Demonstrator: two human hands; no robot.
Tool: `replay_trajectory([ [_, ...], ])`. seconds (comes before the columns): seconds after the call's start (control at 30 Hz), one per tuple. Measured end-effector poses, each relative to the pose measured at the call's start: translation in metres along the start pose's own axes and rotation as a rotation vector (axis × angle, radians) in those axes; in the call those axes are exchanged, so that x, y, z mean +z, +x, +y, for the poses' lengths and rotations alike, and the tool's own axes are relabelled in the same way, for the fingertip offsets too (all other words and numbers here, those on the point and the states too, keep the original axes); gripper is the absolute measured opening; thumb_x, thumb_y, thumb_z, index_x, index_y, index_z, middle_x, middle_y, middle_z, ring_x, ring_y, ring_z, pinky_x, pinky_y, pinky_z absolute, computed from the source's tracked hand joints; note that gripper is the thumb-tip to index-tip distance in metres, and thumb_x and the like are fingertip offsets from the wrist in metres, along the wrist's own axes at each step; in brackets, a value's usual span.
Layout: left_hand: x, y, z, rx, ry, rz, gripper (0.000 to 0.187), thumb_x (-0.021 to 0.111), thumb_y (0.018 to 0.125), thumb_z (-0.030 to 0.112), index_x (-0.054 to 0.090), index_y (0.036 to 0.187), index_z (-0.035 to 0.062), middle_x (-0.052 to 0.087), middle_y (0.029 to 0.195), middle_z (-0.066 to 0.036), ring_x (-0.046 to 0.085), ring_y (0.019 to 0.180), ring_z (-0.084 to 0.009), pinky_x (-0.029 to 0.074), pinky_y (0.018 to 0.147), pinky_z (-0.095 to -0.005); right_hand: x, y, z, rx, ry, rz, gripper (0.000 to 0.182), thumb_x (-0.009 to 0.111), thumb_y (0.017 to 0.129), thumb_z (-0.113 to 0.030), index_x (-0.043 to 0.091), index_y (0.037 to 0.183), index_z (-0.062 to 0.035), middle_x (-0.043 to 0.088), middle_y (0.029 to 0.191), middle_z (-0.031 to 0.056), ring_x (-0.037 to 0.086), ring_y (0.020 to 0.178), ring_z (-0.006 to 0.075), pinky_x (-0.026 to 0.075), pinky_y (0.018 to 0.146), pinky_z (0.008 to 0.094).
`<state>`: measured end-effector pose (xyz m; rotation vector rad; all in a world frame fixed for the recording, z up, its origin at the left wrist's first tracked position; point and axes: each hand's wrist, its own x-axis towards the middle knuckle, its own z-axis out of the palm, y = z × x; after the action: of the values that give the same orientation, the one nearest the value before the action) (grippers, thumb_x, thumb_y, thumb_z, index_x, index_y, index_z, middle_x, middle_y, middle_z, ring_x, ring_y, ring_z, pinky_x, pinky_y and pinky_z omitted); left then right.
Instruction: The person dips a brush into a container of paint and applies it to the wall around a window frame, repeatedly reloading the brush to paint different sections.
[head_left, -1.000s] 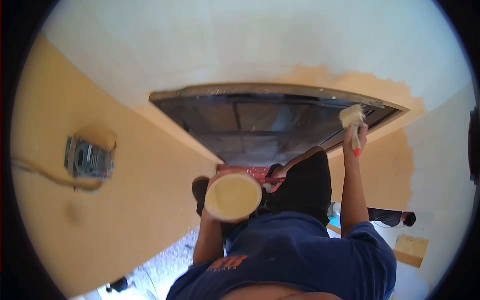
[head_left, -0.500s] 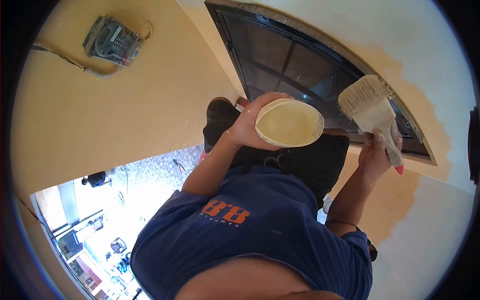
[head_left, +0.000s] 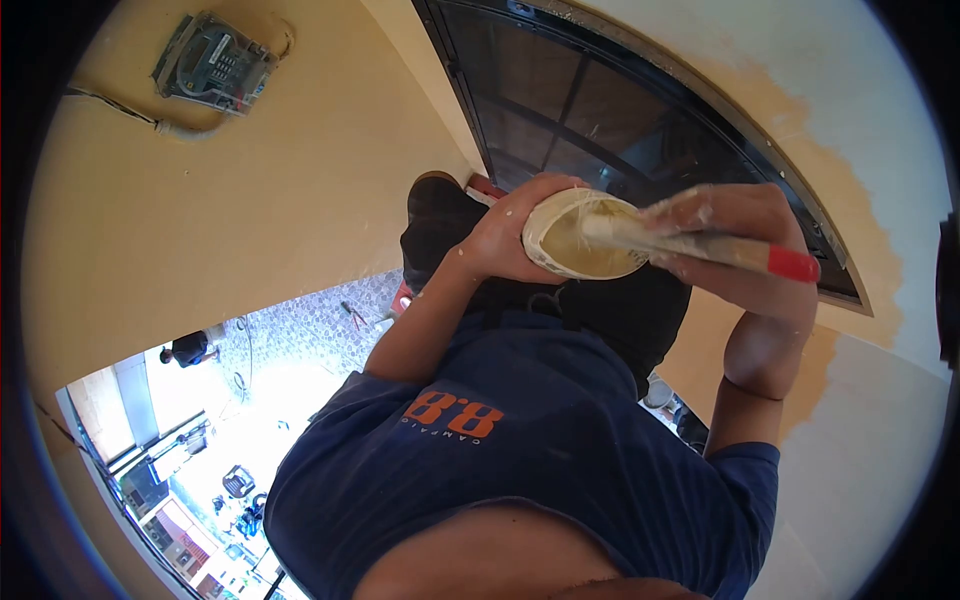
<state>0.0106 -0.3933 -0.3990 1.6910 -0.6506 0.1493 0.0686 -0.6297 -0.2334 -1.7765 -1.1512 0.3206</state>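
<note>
My left hand [head_left: 510, 230] is wrapped round the side of a paint tub [head_left: 537, 262] with pale yellow paint inside, held in front of my body. A paintbrush [head_left: 720, 250] with a whitish handle and a red end is gripped in my right hand [head_left: 740, 225]. Its head dips inside the tub's mouth, so the bristles are mostly hidden and a little blurred. Paint specks mark both hands.
A dark-framed window [head_left: 600, 110] lies just beyond the tub. The wall [head_left: 840, 190] at right is part yellow, part white. An electric meter [head_left: 215, 65] with cables is on the left wall. Far below, a person [head_left: 187, 349] and pliers [head_left: 353, 315] are on the floor.
My right hand has brought the paintbrush down and left from beside the window into the tub, turning its handle to the right. My left hand still holds the tub, now slightly tilted.
</note>
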Motion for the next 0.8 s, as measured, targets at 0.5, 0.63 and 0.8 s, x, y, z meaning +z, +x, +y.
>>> replay_trajectory([
  [0.5,-0.003,-0.004,-0.002,-0.05,0.015,0.018,0.096,0.091,0.048,0.021,0.045,0.13,0.0018,0.056,0.123,-0.013,0.056,0.112,-0.0258,0.045,0.095,-0.036,0.027,0.021,0.007,0.133,-0.28,-0.116,0.02,0.075,0.07,-0.007,0.064,0.082,0.0034,0.068,0.086,0.0154,0.069,0.075,0.0285,0.054,0.064,0.0315],
  [0.63,-0.003,-0.004,-0.002,-0.051,0.058,-0.004,0.095,0.091,0.049,0.02,0.045,0.13,0.0019,0.056,0.122,-0.013,0.057,0.112,-0.0257,0.045,0.096,-0.0361,0.028,0.021,0.009,0.128,-0.295,-0.124,0.022,0.076,0.068,-0.006,0.064,0.084,0.0037,0.068,0.087,0.0152,0.069,0.076,0.028,0.054,0.065,0.0313],
  [0.8,-0.003,-0.006,-0.007,-0.063,-0.031,0.019,0.094,0.089,0.05,0.02,0.043,0.131,0.0045,0.054,0.121,-0.014,0.056,0.112,-0.0298,0.045,0.095,-0.0369,0.023,0.013,0.018,0.079,-0.146,0.004,0.021,0.076,0.068,-0.009,0.066,0.083,0.0002,0.067,0.079,0.0129,0.067,0.07,0.0294,0.053,0.061,0.0328],
])
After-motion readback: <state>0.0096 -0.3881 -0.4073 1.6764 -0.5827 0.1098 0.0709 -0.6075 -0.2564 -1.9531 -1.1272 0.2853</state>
